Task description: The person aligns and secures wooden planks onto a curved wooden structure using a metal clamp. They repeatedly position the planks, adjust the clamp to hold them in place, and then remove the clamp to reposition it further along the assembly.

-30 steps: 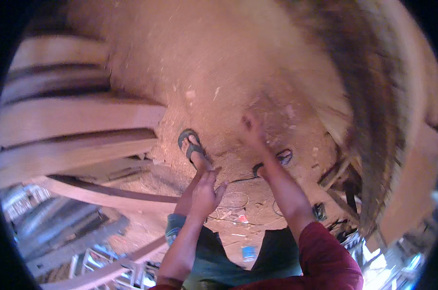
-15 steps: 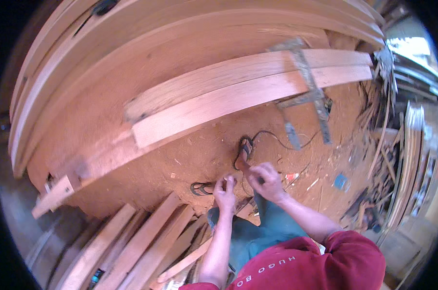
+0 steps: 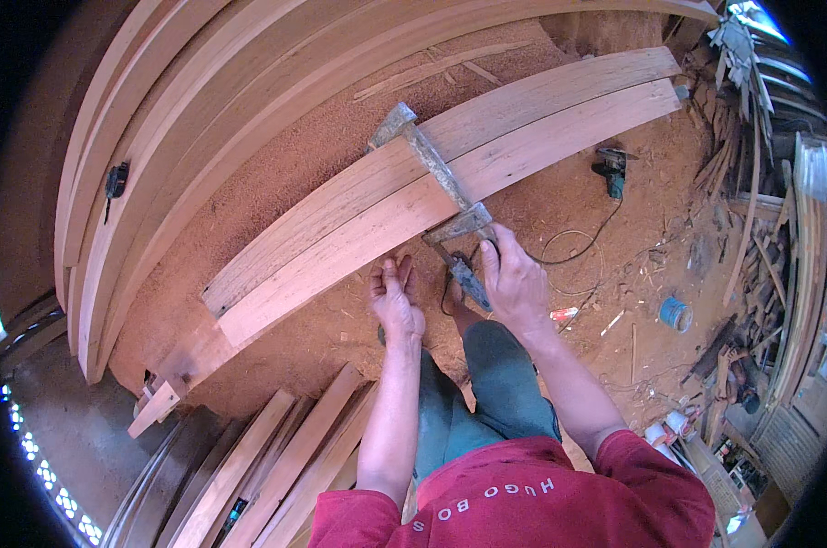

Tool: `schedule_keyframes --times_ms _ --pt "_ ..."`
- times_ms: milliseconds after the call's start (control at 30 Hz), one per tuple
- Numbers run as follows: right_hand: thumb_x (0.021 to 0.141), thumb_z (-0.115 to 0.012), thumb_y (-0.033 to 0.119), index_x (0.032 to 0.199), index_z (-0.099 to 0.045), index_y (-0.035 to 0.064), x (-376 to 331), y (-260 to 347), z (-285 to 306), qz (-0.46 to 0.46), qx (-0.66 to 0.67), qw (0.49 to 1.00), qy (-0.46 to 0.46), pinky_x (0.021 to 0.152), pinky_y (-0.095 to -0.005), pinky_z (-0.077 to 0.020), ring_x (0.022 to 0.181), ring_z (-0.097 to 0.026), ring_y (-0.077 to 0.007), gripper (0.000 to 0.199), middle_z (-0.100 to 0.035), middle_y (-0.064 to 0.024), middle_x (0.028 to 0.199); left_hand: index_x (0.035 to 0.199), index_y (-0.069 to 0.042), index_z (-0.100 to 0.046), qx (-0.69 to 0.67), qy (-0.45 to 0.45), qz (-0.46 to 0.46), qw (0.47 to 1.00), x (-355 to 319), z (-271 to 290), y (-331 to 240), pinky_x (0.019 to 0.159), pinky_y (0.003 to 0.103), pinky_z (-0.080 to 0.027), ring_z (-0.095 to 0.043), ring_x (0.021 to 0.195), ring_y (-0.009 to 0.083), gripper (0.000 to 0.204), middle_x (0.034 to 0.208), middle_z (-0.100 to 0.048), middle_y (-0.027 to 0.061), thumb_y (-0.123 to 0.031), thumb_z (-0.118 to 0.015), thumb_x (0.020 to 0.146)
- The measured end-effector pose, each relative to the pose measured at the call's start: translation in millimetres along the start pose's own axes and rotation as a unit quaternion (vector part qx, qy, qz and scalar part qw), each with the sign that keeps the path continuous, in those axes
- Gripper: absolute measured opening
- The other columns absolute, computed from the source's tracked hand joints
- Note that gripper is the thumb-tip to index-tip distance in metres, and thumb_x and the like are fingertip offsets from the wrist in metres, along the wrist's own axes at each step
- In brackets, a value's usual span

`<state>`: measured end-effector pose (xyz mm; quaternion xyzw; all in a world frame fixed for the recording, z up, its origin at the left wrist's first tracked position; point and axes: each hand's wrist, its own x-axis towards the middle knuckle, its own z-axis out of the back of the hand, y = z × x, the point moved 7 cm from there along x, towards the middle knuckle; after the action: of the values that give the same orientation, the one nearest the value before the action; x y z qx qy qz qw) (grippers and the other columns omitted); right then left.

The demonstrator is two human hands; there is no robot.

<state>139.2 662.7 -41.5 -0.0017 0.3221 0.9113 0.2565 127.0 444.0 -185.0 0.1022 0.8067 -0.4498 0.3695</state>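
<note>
A worn metal bar clamp (image 3: 439, 169) lies across two long, slightly curved boards set edge to edge, the far board (image 3: 340, 228) and the near board (image 3: 358, 242). My right hand (image 3: 518, 279) is closed around the near end of the clamp's bar, beside its near jaw (image 3: 471, 222). The clamp's narrow handle (image 3: 468, 280) hangs below that jaw. My left hand (image 3: 395, 297) is just short of the near board's edge, with loosely bent fingers slightly apart and nothing visible in them.
Long curved planks (image 3: 203, 137) are stacked beyond the boards. Timber lengths (image 3: 290, 447) lean at lower left. A corded power tool (image 3: 611, 172) rests on the dusty ground, its cable looping toward my feet. A blue tin (image 3: 675, 314) and scrap wood (image 3: 719, 374) lie to the right.
The clamp is now farther left along the boards. My right hand has come forward and taken hold of its bar. My left hand is nearer the boards. The view has shifted.
</note>
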Motion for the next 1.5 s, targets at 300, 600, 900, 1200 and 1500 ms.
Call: schedule_keyframes --times_ms 300,600,900,1200,1500 --pt "0.105 -0.045 0.032 0.104 -0.051 0.0053 6.3 -1.5 -7.8 -0.056 0.028 0.995 0.075 0.062 -0.0617 -0.0467 0.077 -0.063 -0.0520 0.027 -0.065 -0.0291 0.079 0.117 -0.015 -0.056 0.074 0.037 -0.001 0.997 -11.4 -10.3 1.1 0.086 0.038 -0.051 -0.065 0.111 0.0241 0.027 0.115 -0.066 0.0009 -0.036 -0.059 0.101" --pt "0.104 -0.050 0.033 0.100 -0.056 0.0003 11.7 -6.9 -9.1 -0.057 0.121 0.989 0.067 0.069 -0.0517 -0.0479 0.088 -0.062 -0.0498 0.033 -0.066 -0.0269 0.088 0.118 -0.011 -0.057 -0.034 0.099 0.007 0.994 -28.0 -41.2 -5.2 0.071 0.035 -0.049 -0.061 0.083 0.0192 0.048 0.102 -0.063 0.0040 -0.053 -0.041 0.104" --pt "0.105 -0.052 0.030 0.086 -0.054 0.0073 15.1 -42.9 -14.6 -0.036 0.138 0.990 0.014 0.047 -0.0261 -0.0341 0.054 -0.041 -0.0050 0.030 -0.046 0.0029 0.062 0.111 -0.008 -0.059 -0.061 0.097 0.060 0.992 -31.0 -50.1 0.8 0.064 0.032 -0.049 -0.060 0.071 0.0138 0.046 0.087 -0.064 0.0030 -0.048 -0.038 0.107" --pt "0.100 -0.057 0.026 0.103 -0.061 -0.0014 13.2 -27.9 5.9 -0.044 0.113 0.992 -0.021 0.072 -0.0402 -0.0486 0.072 -0.057 -0.0297 0.028 -0.060 -0.0164 0.080 0.110 -0.010 -0.056 -0.078 0.085 0.055 0.992 -34.9 -51.1 2.1 0.061 0.031 -0.049 -0.060 0.068 0.0149 0.046 0.081 -0.062 0.0039 -0.051 -0.035 0.107" --pt "0.086 -0.064 0.013 0.134 -0.047 -0.0046 -74.7 27.8 -27.6 0.073 0.049 0.995 0.050 0.096 -0.0499 -0.0461 0.112 -0.056 -0.0456 0.053 -0.058 -0.0273 0.120 0.115 -0.012 -0.056 -0.071 0.096 0.083 0.989 -40.3 -48.6 1.7 0.068 0.038 -0.052 -0.063 0.079 0.0237 0.050 0.095 -0.062 0.0078 -0.057 -0.040 0.103"
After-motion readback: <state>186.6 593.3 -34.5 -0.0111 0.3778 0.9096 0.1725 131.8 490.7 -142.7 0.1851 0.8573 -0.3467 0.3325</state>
